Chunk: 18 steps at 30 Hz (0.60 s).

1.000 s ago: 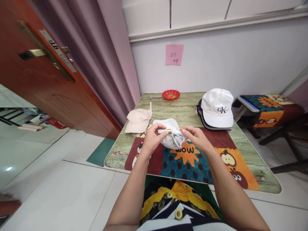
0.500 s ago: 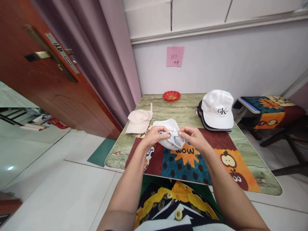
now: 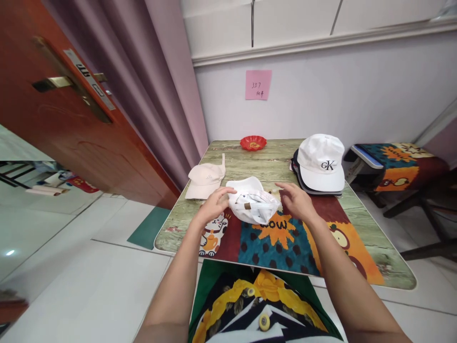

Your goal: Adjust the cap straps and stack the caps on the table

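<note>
A white cap [image 3: 253, 205] lies on the printed mat in the middle of the table, its brim pointing away and its back strap with a brown patch facing me. My left hand [image 3: 216, 205] is at the cap's left side, fingers apart, close to the brim. On the right, my right hand [image 3: 295, 200] hovers just off the cap with its fingers spread and nothing in them. A pale pink cap [image 3: 205, 180] rests to the left, its strap end sticking up. At the right is a stack of caps topped by a white cap with black letters [image 3: 321, 164].
Near the wall, a red scalloped dish [image 3: 253, 143] sits on the wood-patterned table [image 3: 278, 159]. A pink note [image 3: 258, 85] is on the wall. A brown door [image 3: 117, 138] and purple curtain [image 3: 171, 85] stand left; a second covered table [image 3: 396, 166] stands right.
Both hands have let go of the white cap's strap and moved apart, the left hand leftward and the right hand rightward. The strap and its brown patch now show.
</note>
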Motion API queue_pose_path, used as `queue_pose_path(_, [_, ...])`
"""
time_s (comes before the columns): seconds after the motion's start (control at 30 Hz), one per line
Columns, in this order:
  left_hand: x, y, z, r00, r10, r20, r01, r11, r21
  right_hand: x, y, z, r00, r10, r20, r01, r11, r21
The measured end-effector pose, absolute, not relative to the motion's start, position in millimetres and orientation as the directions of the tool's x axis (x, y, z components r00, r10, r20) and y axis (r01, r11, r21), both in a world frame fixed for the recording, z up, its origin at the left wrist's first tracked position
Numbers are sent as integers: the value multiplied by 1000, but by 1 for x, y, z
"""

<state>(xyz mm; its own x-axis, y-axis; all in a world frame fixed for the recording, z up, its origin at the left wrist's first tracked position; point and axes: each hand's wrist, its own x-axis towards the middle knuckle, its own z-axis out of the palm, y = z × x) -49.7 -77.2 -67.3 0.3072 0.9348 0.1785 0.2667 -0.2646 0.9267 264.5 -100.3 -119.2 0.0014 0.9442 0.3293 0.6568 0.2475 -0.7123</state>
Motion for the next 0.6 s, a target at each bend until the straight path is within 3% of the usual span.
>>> queue_pose_path(0.1, [-54, -71, -81, 393, 913, 107, 511, -314, 800, 255, -97, -127, -145, 940, 310, 720, 315, -619])
queue_pose_path(0.17, [-52, -69, -81, 408, 907, 107, 507, -322, 799, 246, -96, -124, -214, 923, 321, 649, 380, -659])
queue_pose_path(0.27, [-49, -70, -63, 429, 893, 134, 262, -266, 928, 240, -97, -105, -221, 908, 355, 417, 417, -807])
queue_pose_path(0.4, [-43, -72, -32, 310, 934, 176, -88, -156, 984, 241, -102, -70, -83, 963, 256, -94, 249, -964])
queue_pose_path(0.5, [-32, -74, -32, 278, 949, 150, -265, -75, 961, 237, -104, -59, -3, 988, 157, -440, 139, -887])
queue_pose_path(0.6, [-16, -77, -52, 264, 964, 43, -477, 92, 874, 234, -101, -70, -14, 999, 35, -669, 17, -743])
